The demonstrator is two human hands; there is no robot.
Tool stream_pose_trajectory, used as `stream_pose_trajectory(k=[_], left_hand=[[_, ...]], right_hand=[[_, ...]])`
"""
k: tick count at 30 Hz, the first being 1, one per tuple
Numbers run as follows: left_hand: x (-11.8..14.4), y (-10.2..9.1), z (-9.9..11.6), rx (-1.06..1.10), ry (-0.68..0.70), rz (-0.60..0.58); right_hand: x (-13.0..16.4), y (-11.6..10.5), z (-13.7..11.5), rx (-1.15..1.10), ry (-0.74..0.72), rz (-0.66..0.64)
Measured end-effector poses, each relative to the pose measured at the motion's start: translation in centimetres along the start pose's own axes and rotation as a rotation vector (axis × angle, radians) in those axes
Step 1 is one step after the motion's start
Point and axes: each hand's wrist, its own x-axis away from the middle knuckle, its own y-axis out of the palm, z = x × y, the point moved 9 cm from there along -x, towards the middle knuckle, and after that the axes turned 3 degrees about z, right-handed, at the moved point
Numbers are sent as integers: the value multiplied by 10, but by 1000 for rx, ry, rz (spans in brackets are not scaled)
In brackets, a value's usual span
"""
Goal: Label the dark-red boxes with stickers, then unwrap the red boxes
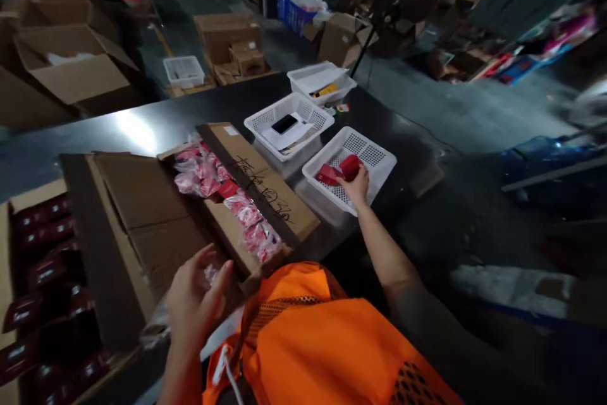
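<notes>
Warehouse floor all around me, cartons and bags stacked along the top of the frame, and a dark worktable [142,127] stretching across the middle.

Only the head view to go on. My right hand [355,187] is out at centre right, reaching into the nearest white basket [379,162]; its fingers are curled around a red packet [349,166], which sits low in the basket, touching the mesh floor as far as I can tell. A second red packet [329,174] lies just beside it, already in there. My left hand [194,304] hovers at lower centre, fingers spread and holding nothing, just in front of the open cardboard box [227,203] packed with pink-and-red wrapped packets [237,206].

How far along? My read is early: two red pieces in this basket, while the carton looks nearly full. The middle basket [313,119], up and left of mine, holds a dark phone-like thing and some paper; the far basket [344,76] holds paper and something yellow.

Writing: black handwritten characters run along the carton flap [265,193], too blurred for me to read. A small white label sits at the flap's upper end, unreadable too. At the far lower left, another carton holds dark red boxes [42,266] with pale labels I can't make out. My orange vest [308,342] fills the bottom.
</notes>
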Motion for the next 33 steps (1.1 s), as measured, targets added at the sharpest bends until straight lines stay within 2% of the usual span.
stream_pose_trajectory(k=[2,4,6,10,13,16,19,22,24,26,27,29,30,31,32,33], left_hand=[[0,9,12,-59,29,-39],[2,12,21,-105,31,-22],[6,14,26,-136,2,9],[20,16,25,-179,-66,34],[36,7,15,-212,-124,102],[56,-7,-5,-222,-241,208],[71,-13,-22,-257,-357,253],[68,-4,-19,-261,-342,189],[60,6,-8,-258,-283,128],[49,18,2,-268,-222,73],[44,25,5,-277,-199,44],[36,43,9,-302,-170,-42],[33,55,10,-315,-159,-100],[30,67,12,-323,-148,-160],[29,78,15,-326,-135,-216],[29,87,19,-323,-122,-259]], right_hand=[[-27,-1,37,159,79,-63],[-49,14,57,237,85,-141],[-70,37,63,302,33,-207],[-105,88,60,400,-37,-344],[-124,108,57,448,-61,-365],[-142,104,60,433,-78,-283],[-155,90,78,401,-38,-241],[-164,70,97,383,55,-190],[-169,61,99,357,92,-137],[-167,59,83,322,52,-75],[-161,61,63,275,-32,-40],[-125,75,5,98,-321,-23],[-94,88,-31,-25,-505,-61],[-56,107,-66,-136,-670,-159],[-15,132,-98,-200,-776,-294],[28,164,-125,-190,-845,-485]])
